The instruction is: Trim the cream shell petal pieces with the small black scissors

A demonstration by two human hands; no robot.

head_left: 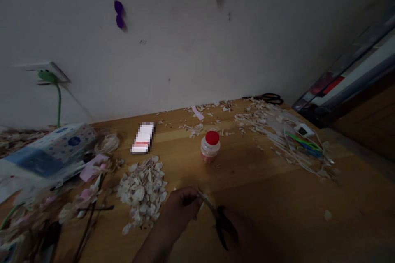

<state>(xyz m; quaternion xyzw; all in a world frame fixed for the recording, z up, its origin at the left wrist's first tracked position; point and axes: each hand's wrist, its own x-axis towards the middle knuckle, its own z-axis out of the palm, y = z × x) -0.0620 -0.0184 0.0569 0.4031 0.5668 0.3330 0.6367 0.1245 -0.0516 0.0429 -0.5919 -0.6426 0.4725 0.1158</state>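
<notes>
My left hand point(180, 207) is low at the table's near edge, fingers pinched on a small pale piece that the blades meet. My right hand point(243, 230) is dark and blurred beside it, gripping black-handled scissors point(217, 215) whose blades point up-left toward the left fingers. Just left of my left hand lies a heap of pale petal-like cut pieces point(143, 189). A small jar with a red lid point(210, 146) stands upright beyond the hands.
The wooden table point(277, 197) carries scattered scraps at the back, a white cable with charger point(304, 131), a second pair of black scissors point(271, 98), a small white packet point(143, 137), a tissue pack point(52, 148) and artificial flowers point(89, 197).
</notes>
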